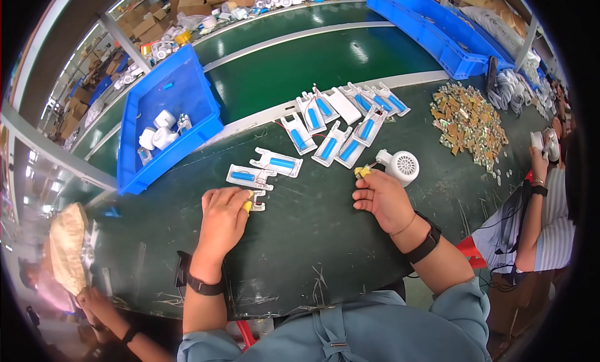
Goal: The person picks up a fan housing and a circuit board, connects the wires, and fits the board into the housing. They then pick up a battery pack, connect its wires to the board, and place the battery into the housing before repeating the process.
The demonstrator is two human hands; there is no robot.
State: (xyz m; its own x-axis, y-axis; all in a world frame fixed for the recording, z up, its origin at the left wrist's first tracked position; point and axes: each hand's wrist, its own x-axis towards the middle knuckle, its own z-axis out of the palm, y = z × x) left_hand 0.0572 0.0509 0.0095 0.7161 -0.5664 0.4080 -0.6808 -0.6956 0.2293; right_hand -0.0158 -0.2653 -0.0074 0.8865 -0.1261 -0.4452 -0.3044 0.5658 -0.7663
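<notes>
My left hand (pixel 224 219) lies closed over a white plastic housing (pixel 258 201). Only the notched end shows past the fingers, and the rest is hidden under the palm. My right hand (pixel 386 199) pinches something tiny between thumb and forefinger, too small to name. Yellow coverings sit on fingertips of both hands. Right beside the right hand lies a round white fan head (pixel 402 167) with a slotted grille. Ahead of the left hand are two white housing halves, one with a blue battery cell (pixel 244 176) and thin wires, the other (pixel 278 163) much alike.
Several more battery housings (pixel 330 143) lie mid-table. A heap of small circuit boards (pixel 469 124) is to the right. Blue bins (pixel 209 121) (pixel 459 68) stand on either side of a green conveyor (pixel 325 56). Other people's hands (pixel 539 165) (pixel 94 302) show at both edges.
</notes>
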